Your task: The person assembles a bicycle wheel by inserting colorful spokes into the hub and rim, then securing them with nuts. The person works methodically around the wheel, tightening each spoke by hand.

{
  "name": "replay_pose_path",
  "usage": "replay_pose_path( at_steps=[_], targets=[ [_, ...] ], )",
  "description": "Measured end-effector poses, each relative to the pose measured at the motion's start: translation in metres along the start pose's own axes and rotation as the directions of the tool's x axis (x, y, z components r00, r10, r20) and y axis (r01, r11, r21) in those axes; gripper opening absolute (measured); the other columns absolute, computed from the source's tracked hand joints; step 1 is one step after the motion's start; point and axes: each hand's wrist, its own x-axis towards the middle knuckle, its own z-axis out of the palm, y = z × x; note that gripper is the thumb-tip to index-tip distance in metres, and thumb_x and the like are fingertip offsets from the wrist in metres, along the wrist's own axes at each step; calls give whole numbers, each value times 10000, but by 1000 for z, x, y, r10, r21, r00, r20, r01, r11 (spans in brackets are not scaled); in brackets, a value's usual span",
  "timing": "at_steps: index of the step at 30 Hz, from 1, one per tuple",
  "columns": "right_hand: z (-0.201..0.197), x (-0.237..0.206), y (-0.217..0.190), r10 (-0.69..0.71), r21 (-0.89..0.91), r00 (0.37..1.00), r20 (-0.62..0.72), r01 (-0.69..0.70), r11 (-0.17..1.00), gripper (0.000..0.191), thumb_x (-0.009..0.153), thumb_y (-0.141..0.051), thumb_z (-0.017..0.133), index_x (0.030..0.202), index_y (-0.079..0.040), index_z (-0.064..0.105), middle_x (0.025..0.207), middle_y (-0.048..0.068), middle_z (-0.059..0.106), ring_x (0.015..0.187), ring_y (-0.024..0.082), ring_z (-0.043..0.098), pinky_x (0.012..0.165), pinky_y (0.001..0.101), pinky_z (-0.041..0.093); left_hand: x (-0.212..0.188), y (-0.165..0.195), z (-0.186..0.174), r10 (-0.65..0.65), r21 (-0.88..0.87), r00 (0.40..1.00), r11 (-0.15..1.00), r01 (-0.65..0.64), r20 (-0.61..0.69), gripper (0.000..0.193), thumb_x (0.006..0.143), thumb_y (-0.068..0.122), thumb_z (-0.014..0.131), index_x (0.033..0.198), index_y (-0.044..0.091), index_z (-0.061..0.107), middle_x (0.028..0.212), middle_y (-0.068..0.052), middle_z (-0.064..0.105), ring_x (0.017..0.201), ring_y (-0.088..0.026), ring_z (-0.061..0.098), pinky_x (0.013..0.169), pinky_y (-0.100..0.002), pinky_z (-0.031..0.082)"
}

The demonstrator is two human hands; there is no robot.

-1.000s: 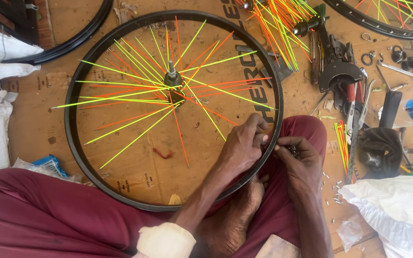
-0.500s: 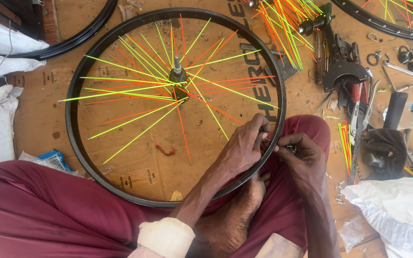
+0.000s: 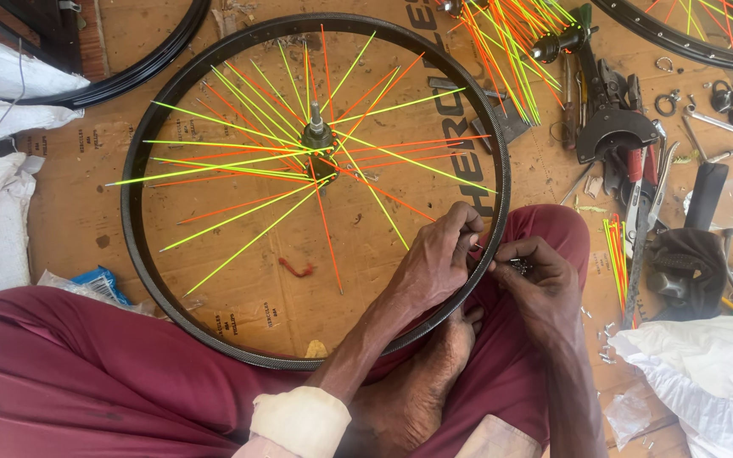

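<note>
Head view: the wheel (image 3: 214, 331), a black rim laced with thin orange and yellow spokes (image 3: 239, 161), lies flat on cardboard (image 3: 69, 195) across the person's lap, its near-right edge over the knee. It looks light; the rim is stiff and the best place to hold, while the spokes seem springy and easily bent, many of them loose at the outer end. The left hand (image 3: 434, 263) reaches over the rim from inside, fingers closed, pinching a spoke end at the rim. The right hand (image 3: 536, 284) meets it from outside, fingertips closed on a small metal piece, probably a nipple. Tools (image 3: 629, 170) lie to the right.
</note>
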Motion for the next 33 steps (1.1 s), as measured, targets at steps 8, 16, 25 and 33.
replay_pose_path(
  at_steps=[8,16,25,33],
  targets=[
    [6,-3,-6,-15,-132,999,-46,9,991,121,916,36,723,1014,-16,674,965,48,723,889,94,686,804,230,578,-2,4,-4,-3,25,1000,1000,3,16,210,934,-81,589,1098,21,507,992,-165,697,952,-336,741,777,-427,593],
    [6,-1,0,-16,-11,1000,-11,16,1000,139,904,64,704,1003,-12,642,986,56,702,930,110,691,860,250,588,-1,5,-8,-25,-12,998,1000,25,61,203,929,-86,577,1083,29,512,929,-148,697,893,-326,738,724,-429,566],
    [8,2,0,53,139,998,-20,-49,989,134,937,27,696,1037,-16,618,981,64,708,903,112,686,829,257,584,-1,7,-12,24,-55,997,998,-20,72,185,948,-64,573,1097,29,516,942,-139,692,899,-308,745,758,-415,587],
    [5,2,-5,32,-120,998,46,-26,992,144,930,-13,696,1066,-7,648,1000,28,704,909,65,645,814,221,544,18,9,-3,-220,281,927,950,133,304,409,964,74,547,1318,-23,365,850,-260,669,819,-439,706,701,-524,536]
  ],
)
